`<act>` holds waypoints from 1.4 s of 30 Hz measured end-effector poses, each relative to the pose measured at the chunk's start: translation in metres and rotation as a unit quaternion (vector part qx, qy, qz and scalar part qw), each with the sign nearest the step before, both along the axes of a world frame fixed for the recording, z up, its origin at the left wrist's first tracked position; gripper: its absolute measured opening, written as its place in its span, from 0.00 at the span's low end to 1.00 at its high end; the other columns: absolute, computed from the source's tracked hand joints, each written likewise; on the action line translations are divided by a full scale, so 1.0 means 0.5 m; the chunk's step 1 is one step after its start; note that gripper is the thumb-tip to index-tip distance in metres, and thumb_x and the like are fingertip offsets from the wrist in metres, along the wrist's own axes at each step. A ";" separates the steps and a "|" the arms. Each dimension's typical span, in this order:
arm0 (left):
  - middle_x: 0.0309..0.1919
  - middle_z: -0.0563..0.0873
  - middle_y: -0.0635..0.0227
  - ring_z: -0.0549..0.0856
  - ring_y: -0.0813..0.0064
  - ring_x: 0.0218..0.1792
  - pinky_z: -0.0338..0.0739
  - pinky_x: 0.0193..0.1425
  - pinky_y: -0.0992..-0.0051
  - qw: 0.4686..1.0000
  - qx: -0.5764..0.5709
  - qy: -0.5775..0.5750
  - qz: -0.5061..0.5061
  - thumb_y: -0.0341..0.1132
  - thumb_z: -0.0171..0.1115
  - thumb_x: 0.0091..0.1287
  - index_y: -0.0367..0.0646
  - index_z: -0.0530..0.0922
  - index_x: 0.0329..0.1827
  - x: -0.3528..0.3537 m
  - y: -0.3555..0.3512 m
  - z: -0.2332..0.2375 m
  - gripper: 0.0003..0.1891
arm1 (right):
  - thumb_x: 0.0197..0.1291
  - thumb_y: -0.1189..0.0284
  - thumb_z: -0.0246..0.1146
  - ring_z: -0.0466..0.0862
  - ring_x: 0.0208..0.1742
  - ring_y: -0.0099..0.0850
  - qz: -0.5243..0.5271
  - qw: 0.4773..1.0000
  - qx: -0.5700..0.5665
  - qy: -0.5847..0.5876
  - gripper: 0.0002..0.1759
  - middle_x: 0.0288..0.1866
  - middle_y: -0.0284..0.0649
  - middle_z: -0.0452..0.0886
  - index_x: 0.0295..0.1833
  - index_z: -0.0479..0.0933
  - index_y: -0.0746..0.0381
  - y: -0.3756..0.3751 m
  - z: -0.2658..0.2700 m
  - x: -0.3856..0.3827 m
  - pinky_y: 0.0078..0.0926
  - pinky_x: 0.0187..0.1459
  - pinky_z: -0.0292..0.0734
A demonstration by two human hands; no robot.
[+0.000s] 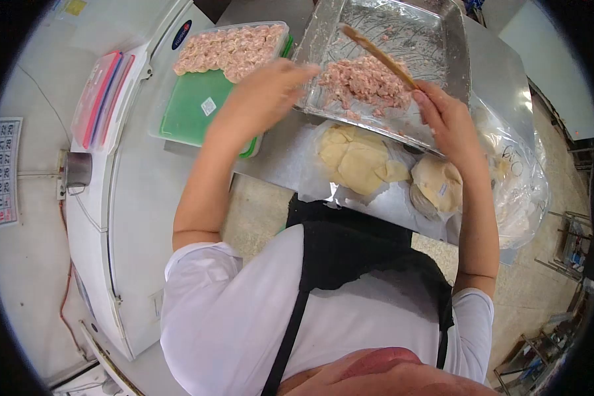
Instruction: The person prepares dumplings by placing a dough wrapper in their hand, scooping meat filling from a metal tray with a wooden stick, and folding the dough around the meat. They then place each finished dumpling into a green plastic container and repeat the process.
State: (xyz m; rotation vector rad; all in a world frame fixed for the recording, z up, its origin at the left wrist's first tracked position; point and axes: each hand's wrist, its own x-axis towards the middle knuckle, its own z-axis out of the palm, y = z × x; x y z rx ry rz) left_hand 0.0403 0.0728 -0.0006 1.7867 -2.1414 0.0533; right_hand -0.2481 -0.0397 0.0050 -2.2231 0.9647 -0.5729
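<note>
My right hand (442, 119) is closed around one end of a flat wooden stick (379, 55), which slants up and left over a metal tray (445, 46). Pinkish minced meat (363, 82) lies heaped in that tray. My left hand (270, 92), blurred by motion, is at the tray's left edge; whether it holds anything is not visible. Under and beyond it, a green-based container (191, 109) bears rows of small meat-filled dumplings (234, 46). Yellowish round dough wrappers (356, 158) lie on plastic before the tray, and another stack of wrappers (437, 183) sits to their right.
A large clear plastic bag (518, 191) lies at the table's right side. A white refrigerator (145, 178) stands close on my left, with coloured folders (102, 99) on its side. Metal racks (571, 241) stand on the floor at far right.
</note>
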 end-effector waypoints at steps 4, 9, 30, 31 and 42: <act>0.41 0.83 0.61 0.83 0.57 0.41 0.78 0.46 0.64 1.000 0.011 -0.001 -0.025 0.31 0.60 0.67 0.50 0.81 0.56 -0.061 -0.017 0.011 0.15 | 0.71 0.62 0.54 0.83 0.37 0.47 0.073 0.978 -0.154 0.119 0.16 0.35 0.50 0.82 0.50 0.80 0.63 -0.037 -0.071 0.011 0.41 0.40 0.77; 0.36 0.82 0.62 0.82 0.59 0.38 0.76 0.41 0.64 0.995 -0.054 0.076 0.031 0.32 0.60 0.67 0.46 0.84 0.47 -0.063 0.008 0.032 0.09 | 0.70 0.57 0.53 0.84 0.37 0.48 0.068 0.944 -0.245 0.212 0.20 0.34 0.47 0.84 0.35 0.80 0.61 -0.067 -0.035 0.030 0.47 0.38 0.79; 0.43 0.85 0.60 0.84 0.58 0.47 0.76 0.54 0.64 0.921 0.021 0.347 -0.175 0.35 0.63 0.66 0.41 0.84 0.41 -0.144 0.034 -0.166 0.08 | 0.68 0.58 0.58 0.84 0.35 0.48 0.126 0.947 0.087 0.282 0.19 0.30 0.51 0.83 0.36 0.84 0.63 -0.119 0.016 0.016 0.44 0.38 0.77; 0.43 0.85 0.59 0.84 0.57 0.47 0.77 0.53 0.63 0.923 0.010 0.345 -0.173 0.34 0.62 0.66 0.40 0.84 0.41 -0.142 0.036 -0.168 0.08 | 0.68 0.58 0.58 0.84 0.35 0.48 0.126 0.946 0.088 0.285 0.19 0.30 0.51 0.83 0.36 0.84 0.63 -0.112 0.013 0.006 0.44 0.38 0.77; 0.56 0.81 0.64 0.81 0.74 0.56 0.77 0.59 0.71 0.654 0.033 0.756 -0.009 0.34 0.56 0.74 0.40 0.71 0.64 -0.103 0.056 -0.118 0.17 | 0.71 0.58 0.54 0.83 0.36 0.51 0.133 0.945 -0.027 0.296 0.22 0.30 0.53 0.82 0.37 0.83 0.64 -0.051 -0.002 0.063 0.47 0.39 0.76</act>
